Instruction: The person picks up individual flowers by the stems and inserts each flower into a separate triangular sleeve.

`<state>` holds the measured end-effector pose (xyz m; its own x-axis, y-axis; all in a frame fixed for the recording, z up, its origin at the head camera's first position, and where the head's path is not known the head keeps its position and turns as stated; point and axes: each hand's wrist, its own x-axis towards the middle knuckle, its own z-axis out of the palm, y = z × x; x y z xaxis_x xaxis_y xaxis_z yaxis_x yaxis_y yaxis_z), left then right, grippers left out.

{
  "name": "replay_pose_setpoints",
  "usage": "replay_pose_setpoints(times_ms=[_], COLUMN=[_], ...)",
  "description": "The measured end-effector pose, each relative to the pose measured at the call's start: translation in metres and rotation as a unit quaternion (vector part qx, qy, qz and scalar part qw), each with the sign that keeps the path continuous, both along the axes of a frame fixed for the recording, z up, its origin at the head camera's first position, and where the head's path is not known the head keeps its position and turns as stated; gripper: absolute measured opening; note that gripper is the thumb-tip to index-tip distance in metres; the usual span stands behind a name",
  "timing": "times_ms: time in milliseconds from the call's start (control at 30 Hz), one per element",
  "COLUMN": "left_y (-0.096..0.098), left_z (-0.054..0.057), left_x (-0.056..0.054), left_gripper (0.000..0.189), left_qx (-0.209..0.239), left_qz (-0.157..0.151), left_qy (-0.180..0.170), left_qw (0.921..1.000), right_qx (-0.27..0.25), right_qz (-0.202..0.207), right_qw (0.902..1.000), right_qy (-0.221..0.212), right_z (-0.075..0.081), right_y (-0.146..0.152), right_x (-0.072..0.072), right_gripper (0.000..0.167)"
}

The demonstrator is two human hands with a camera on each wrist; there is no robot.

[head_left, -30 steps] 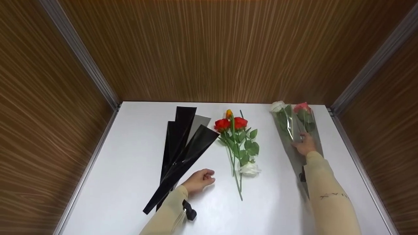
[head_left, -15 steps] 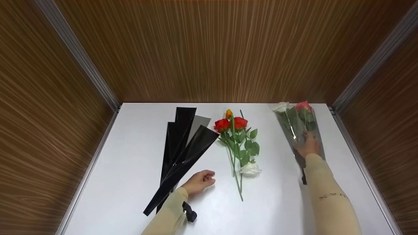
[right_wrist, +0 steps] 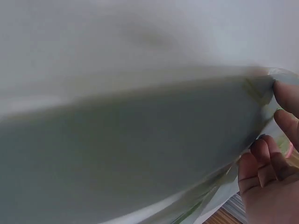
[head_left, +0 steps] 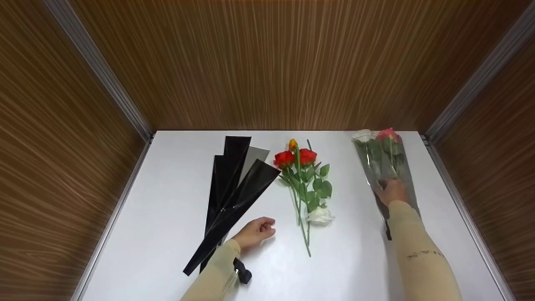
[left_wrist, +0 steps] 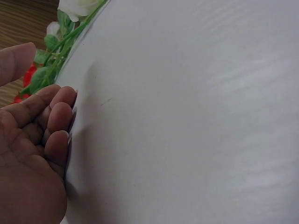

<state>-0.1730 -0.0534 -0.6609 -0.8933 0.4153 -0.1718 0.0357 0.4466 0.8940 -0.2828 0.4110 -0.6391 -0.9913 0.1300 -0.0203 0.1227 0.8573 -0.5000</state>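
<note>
In the head view my right hand [head_left: 393, 191] lies over two flowers in clear sleeves at the right: a white rose [head_left: 363, 135] and a pink rose [head_left: 388, 134]. The right wrist view has the smoky film sleeve [right_wrist: 154, 140] running between thumb and curled fingers, which grip its edges. My left hand [head_left: 255, 232] rests on the white table [head_left: 138, 234], its fingers loosely curled around nothing. Nearby lie loose flowers: red roses [head_left: 284, 159], an orange bud [head_left: 292, 145] and a white rose [head_left: 320, 216] pointing toward me.
Black flower sleeves [head_left: 234, 205] overlap in a fan left of the loose stems, beside a grey sleeve piece [head_left: 255, 159]. A wood-grain panel [head_left: 267, 62] walls off the back, with side panels joined by grey metal strips [head_left: 104, 71].
The wrapped white rose has shifted right, closer to the pink one, and the sleeves now overlap more. My right hand has slid slightly toward me. The left hand stays put.
</note>
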Motion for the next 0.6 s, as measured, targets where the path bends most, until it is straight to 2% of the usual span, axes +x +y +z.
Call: replay_pose_setpoints(times_ms=[233, 433, 600], left_y=[0.0010, 0.0020, 0.0016], left_z=[0.0010, 0.0004, 0.0004], left_x=[0.0022, 0.0011, 0.0002], left_gripper=[0.039, 0.039, 0.038], left_qx=[0.003, -0.003, -0.004], left_qz=[0.001, 0.002, 0.000], left_qy=[-0.005, -0.001, 0.005], left_qw=[1.0000, 1.0000, 1.0000], right_qx=[-0.007, -0.014, -0.035], right_qz=[0.026, 0.020, 0.010], right_qw=[0.9996, 0.9995, 0.9984], right_qy=[0.013, 0.018, 0.043], right_z=[-0.0029, -0.0037, 0.0019], right_y=[-0.0003, -0.0017, -0.0040], right_x=[-0.0037, -0.0032, -0.0035], right_gripper=[0.039, 0.039, 0.035])
